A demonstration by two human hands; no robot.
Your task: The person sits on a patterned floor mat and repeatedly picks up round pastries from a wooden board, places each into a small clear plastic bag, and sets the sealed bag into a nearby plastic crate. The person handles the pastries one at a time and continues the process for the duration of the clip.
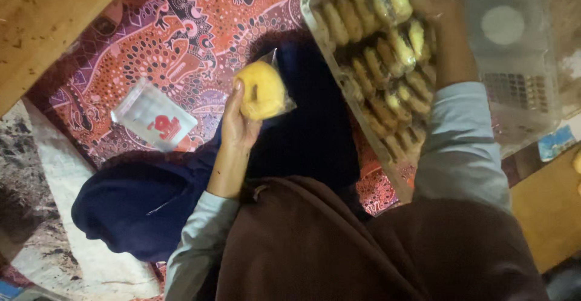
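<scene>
My left hand (237, 122) holds a round yellow pastry (260, 90) that sits in a clear plastic bag, raised over my dark blue lap. My right hand (440, 10) reaches into a clear plastic tray (363, 110) filled with rows of several yellow-brown pastries (387, 53). Its fingers lie among the pastries at the top edge of the view and are mostly hidden. A grey sleeve (460, 150) covers my right forearm.
A stack of small clear bags with red print (154, 119) lies on the red patterned cloth (181, 29). A clear plastic lid (514, 47) lies to the right of the tray. A wooden board (42, 16) is at the top left. Brown fabric (339, 246) fills the foreground.
</scene>
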